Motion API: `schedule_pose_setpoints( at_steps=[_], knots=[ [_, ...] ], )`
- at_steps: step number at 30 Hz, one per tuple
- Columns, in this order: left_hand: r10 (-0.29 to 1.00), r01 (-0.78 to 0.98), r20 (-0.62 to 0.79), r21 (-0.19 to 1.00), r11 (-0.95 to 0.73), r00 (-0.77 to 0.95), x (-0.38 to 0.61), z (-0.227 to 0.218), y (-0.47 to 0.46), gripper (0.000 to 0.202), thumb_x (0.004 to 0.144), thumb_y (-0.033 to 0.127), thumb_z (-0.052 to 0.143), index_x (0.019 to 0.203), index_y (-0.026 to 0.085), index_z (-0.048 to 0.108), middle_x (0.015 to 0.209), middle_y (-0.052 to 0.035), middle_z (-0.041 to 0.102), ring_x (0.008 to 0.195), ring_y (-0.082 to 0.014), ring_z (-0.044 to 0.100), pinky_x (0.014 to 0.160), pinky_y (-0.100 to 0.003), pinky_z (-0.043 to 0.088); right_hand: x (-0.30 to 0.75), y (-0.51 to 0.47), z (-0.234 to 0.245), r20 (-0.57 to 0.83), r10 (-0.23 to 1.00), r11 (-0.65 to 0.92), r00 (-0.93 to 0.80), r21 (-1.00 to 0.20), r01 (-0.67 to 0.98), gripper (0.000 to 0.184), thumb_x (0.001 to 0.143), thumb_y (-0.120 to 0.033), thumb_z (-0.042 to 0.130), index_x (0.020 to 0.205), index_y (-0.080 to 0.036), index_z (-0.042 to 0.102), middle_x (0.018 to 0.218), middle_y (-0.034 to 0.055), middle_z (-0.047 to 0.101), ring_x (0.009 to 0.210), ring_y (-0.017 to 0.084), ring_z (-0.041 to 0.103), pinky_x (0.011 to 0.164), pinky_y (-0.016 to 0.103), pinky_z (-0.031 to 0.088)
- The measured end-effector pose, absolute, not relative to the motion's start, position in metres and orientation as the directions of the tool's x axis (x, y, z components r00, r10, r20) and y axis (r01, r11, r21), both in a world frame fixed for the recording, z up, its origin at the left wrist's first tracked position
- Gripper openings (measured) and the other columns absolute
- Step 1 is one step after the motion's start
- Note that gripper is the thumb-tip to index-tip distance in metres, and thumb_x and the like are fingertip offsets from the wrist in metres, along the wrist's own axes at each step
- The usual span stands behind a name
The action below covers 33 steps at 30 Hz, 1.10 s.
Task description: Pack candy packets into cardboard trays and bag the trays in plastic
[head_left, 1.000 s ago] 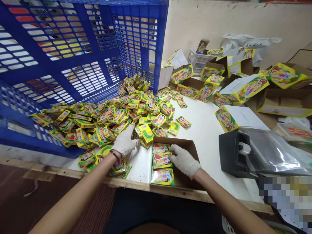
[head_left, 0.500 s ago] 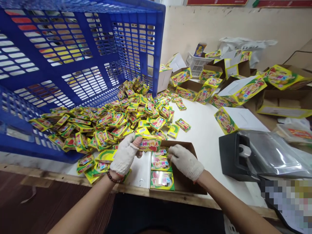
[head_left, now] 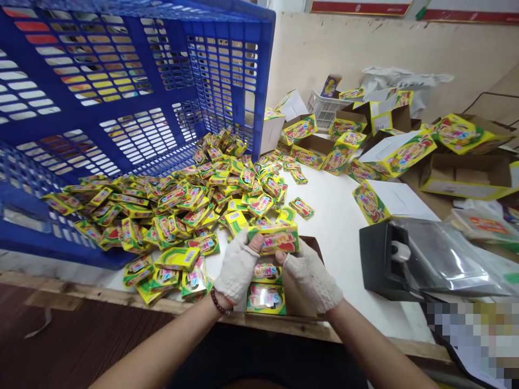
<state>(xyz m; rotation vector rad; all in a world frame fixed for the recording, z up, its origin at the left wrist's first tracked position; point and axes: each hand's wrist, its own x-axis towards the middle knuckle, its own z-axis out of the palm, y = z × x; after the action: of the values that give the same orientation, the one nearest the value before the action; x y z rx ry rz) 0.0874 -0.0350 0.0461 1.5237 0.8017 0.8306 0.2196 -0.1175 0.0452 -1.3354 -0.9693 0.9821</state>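
Between my two gloved hands is a small yellow-green box point(head_left: 275, 237) with "TWINS" lettering, its face toward me. My left hand point(head_left: 238, 270) pinches its left end, thumb on the front. At its right end, my right hand point(head_left: 310, 275) grips it with the thumb at the lower corner. Just below lies an open brown carton point(head_left: 302, 294) with matching small boxes point(head_left: 265, 299) in its left side; my hands hide part of it. A large heap of the same boxes point(head_left: 186, 197) spreads to the left and behind my hands.
A blue plastic crate point(head_left: 162, 59) lies on its side at the left, the heap spilling from its mouth. Several open display cartons point(head_left: 348, 146) crowd the back right. A black holder point(head_left: 381, 265) with clear plastic film point(head_left: 450, 259) stands at right. The table's wooden edge point(head_left: 300, 326) runs in front.
My left hand has moved right with the small box, over the carton. My right hand has left the boxes inside the carton and now grips the held box's right end.
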Motion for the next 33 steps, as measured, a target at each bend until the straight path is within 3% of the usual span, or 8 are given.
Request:
schedule_pose_setpoints(
  at_steps=[5, 8, 11, 14, 23, 29, 31, 33],
  knots=[
    [0.646, 0.318, 0.246, 0.711, -0.627, 0.723, 0.072, 0.041, -0.046, 0.045, 0.095, 0.053, 0.034, 0.084, 0.020, 0.062, 0.083, -0.0076, 0.063, 0.082, -0.0226, 0.059, 0.079, -0.041, 0.047, 0.248, -0.111, 0.041, 0.126, 0.914, -0.008, 0.385, -0.945, 0.327, 0.047, 0.088, -0.045, 0.053, 0.125, -0.017, 0.054, 0.122, 0.0126, 0.065, 0.111, 0.026, 0.061, 0.095, 0.040, 0.050],
    [0.390, 0.308, 0.198, 0.346, -0.886, 0.899, 0.064, 0.038, -0.054, 0.045, 0.090, 0.058, 0.043, 0.083, 0.019, 0.064, 0.086, -0.0095, 0.064, 0.093, -0.0281, 0.056, 0.090, -0.050, 0.041, 0.269, -0.096, 0.041, 0.080, 0.979, -0.083, 0.187, -0.683, 0.726, 0.039, 0.086, -0.027, 0.052, 0.123, -0.016, 0.059, 0.120, 0.0128, 0.066, 0.111, 0.026, 0.060, 0.097, 0.039, 0.046],
    [0.322, 0.307, 0.047, 0.201, -0.930, 0.945, 0.063, 0.034, -0.061, 0.052, 0.086, 0.064, 0.047, 0.083, 0.018, 0.068, 0.084, -0.0106, 0.066, 0.096, -0.0299, 0.056, 0.099, -0.055, 0.034, 0.263, -0.078, 0.041, -0.113, 0.993, -0.066, 0.025, -0.375, 0.925, 0.036, 0.087, -0.013, 0.048, 0.118, -0.018, 0.065, 0.110, 0.0118, 0.070, 0.103, 0.024, 0.063, 0.094, 0.036, 0.046],
    [0.336, 0.332, -0.004, 0.166, -0.929, 0.942, 0.063, 0.031, -0.065, 0.057, 0.087, 0.066, 0.043, 0.085, 0.016, 0.071, 0.083, -0.0106, 0.067, 0.093, -0.0286, 0.058, 0.100, -0.054, 0.033, 0.248, -0.067, 0.040, -0.170, 0.984, -0.083, 0.048, -0.201, 0.976, 0.034, 0.091, -0.011, 0.044, 0.117, -0.018, 0.065, 0.102, 0.0137, 0.071, 0.095, 0.024, 0.065, 0.087, 0.035, 0.047],
    [0.342, 0.343, -0.037, 0.171, -0.923, 0.939, 0.063, 0.028, -0.066, 0.057, 0.086, 0.066, 0.045, 0.081, 0.016, 0.071, 0.080, -0.0104, 0.068, 0.088, -0.0277, 0.059, 0.092, -0.052, 0.040, 0.248, -0.066, 0.021, -0.075, 0.989, 0.116, -0.127, -0.138, 0.984, 0.024, 0.093, -0.012, 0.048, 0.105, -0.019, 0.068, 0.104, 0.0089, 0.069, 0.096, 0.019, 0.061, 0.087, 0.029, 0.045],
    [0.342, 0.175, 0.414, 0.389, -0.904, 0.844, 0.039, 0.023, -0.048, 0.027, 0.091, 0.040, 0.049, 0.093, 0.019, 0.066, 0.094, -0.0084, 0.066, 0.096, -0.0221, 0.058, 0.086, -0.039, 0.045, 0.221, -0.073, 0.014, -0.231, 0.971, 0.066, -0.058, 0.030, 0.997, 0.024, 0.095, -0.019, 0.047, 0.101, -0.017, 0.070, 0.108, 0.0137, 0.063, 0.099, 0.025, 0.058, 0.082, 0.034, 0.046],
    [0.459, 0.303, 0.468, 0.372, -0.877, 0.755, 0.013, 0.030, -0.026, 0.021, 0.090, 0.029, 0.049, 0.099, 0.018, 0.064, 0.099, -0.0101, 0.064, 0.100, -0.0221, 0.057, 0.087, -0.037, 0.045, 0.219, -0.078, 0.011, -0.236, 0.971, 0.034, -0.027, 0.028, 0.999, 0.027, 0.095, -0.019, 0.046, 0.110, -0.020, 0.068, 0.114, 0.0146, 0.061, 0.101, 0.027, 0.057, 0.082, 0.036, 0.047],
    [0.601, 0.534, 0.309, 0.278, -0.798, 0.737, -0.017, 0.039, 0.000, 0.023, 0.084, 0.025, 0.054, 0.103, 0.018, 0.064, 0.098, -0.0095, 0.064, 0.098, -0.0238, 0.057, 0.086, -0.038, 0.045, 0.221, -0.083, 0.008, -0.208, 0.978, -0.016, 0.015, -0.001, 1.000, 0.032, 0.094, -0.018, 0.045, 0.118, -0.022, 0.066, 0.124, 0.0164, 0.057, 0.108, 0.030, 0.055, 0.083, 0.039, 0.048]
  ],
)
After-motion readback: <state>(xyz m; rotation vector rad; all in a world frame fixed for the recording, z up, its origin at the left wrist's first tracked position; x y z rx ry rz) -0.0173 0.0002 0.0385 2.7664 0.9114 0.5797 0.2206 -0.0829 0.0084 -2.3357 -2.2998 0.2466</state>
